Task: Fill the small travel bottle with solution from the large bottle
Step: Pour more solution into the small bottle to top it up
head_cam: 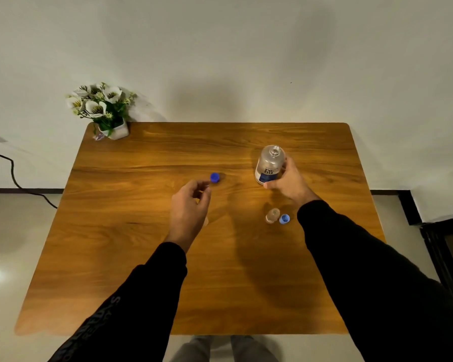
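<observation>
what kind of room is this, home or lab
Most likely a home room, not a lab: a wooden table against a plain wall, a small potted artificial flower plant at its far corner, and a glossy tiled floor with a power cable.

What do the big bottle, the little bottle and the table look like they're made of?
Big bottle: likely clear plastic; the table shows through it above a printed blue and white label. Little bottle: also clear, probably plastic, though too small to be sure. Table: wood or wood-look veneer with a smooth, slightly glossy finish, judging by the grain lines and soft sheen.
</observation>
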